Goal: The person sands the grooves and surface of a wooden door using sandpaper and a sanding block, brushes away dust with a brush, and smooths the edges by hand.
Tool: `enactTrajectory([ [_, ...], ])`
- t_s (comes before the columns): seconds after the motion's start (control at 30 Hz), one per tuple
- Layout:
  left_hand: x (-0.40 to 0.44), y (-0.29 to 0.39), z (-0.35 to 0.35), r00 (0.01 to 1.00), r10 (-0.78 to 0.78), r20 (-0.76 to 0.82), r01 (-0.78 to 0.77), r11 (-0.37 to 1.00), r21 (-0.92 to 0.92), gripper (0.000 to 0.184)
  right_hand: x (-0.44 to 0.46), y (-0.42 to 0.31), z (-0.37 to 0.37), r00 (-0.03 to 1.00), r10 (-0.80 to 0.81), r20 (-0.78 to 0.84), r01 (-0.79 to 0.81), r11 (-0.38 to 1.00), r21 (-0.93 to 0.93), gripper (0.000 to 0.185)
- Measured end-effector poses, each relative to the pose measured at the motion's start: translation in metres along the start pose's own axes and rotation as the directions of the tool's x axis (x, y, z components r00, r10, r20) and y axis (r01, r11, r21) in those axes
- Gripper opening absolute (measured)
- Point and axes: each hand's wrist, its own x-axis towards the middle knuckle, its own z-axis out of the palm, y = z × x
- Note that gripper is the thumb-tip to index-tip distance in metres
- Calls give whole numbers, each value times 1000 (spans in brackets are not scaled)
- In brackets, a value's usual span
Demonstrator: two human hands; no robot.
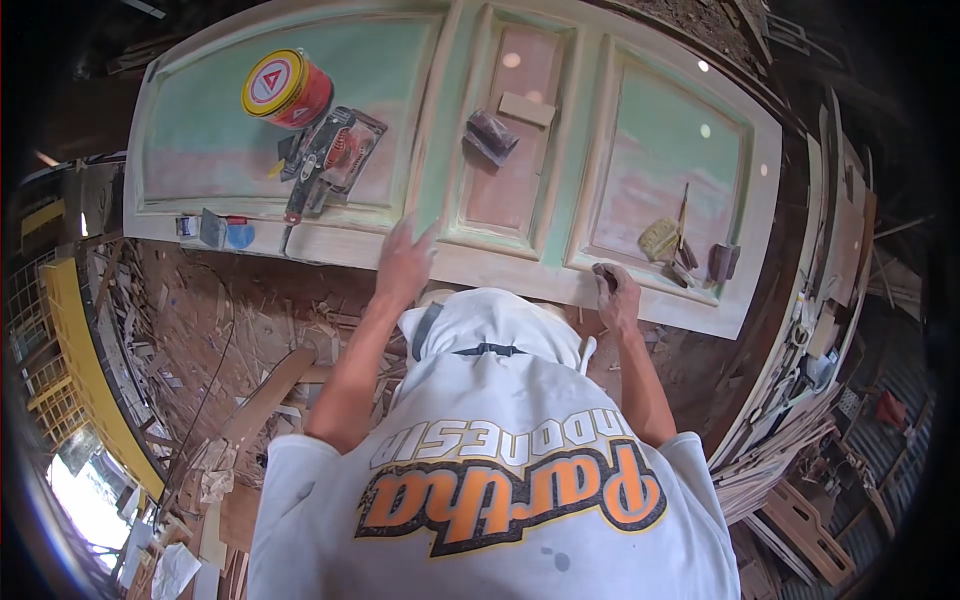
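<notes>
My left hand (405, 262) is at the near edge of a wooden door panel (440, 232), fingers stretched out and apart, slightly blurred, holding nothing. Farther right, my right hand (616, 293) is by the same edge with its fingers curled. Something dark shows at its fingertips, too small to name. The panel lies flat, with green and pinkish recessed fields. A folded piece of brown sandpaper (490, 138) and a small wooden block (527, 109) lie on the middle field.
On the left field stand a red-and-yellow can (287, 88) and an orange-and-black power sander (340, 155). Putty scrapers (214, 228) lie at the near left edge. A brush (661, 238) and dark folded sandpaper (722, 262) sit at right. Wood scraps (190, 330) cover the floor.
</notes>
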Motion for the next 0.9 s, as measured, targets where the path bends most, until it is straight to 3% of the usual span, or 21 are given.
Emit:
enactTrajectory([
  [0.03, 9, 6, 2, 1000, 2, -1, -2, 1000, 2, 47, -6, 1, 0, 1000, -14, -2, 14, 1000, 12, 23],
  [0.1, 24, 14, 4, 989, 127, 73, -141, 963, 231, 50, -16, 1, -2, 1000, -30, -7, 31, 999, 27, 23],
  [0.2, 35, -11, 35, 957, 213, 198, -268, 912, 312, 42, -32, -4, -7, 999, 39, 28, -41, 996, 75, 24],
  [0.3, 40, -19, 34, 930, 258, 263, -348, 849, 397, 35, -48, 1, -7, 994, 88, -70, -85, 995, 48, 24],
  [0.43, 50, -23, 26, 899, 374, 229, -435, 826, 357, 24, -72, 6, -3, 987, 126, -96, -126, 992, 5, 24],
  [0.5, 58, -20, 12, 861, 388, 327, -480, 834, 272, 20, -80, 2, 0, 983, 136, -126, -136, 991, 11, 23],
  [0.7, 81, -20, 0, 763, 473, 441, -626, 712, 319, 19, -92, -9, 1, 976, 167, -142, -169, 986, -4, 25],
  [0.83, 81, -27, -8, 775, 513, 369, -614, 750, 246, 18, -92, -5, 9, 966, 180, -187, -176, 984, 36, 24],
  [0.9, 73, -38, -5, 836, 533, 132, -548, 828, 121, 17, -92, -6, 11, 970, 164, -182, -159, 986, 45, 30],
])
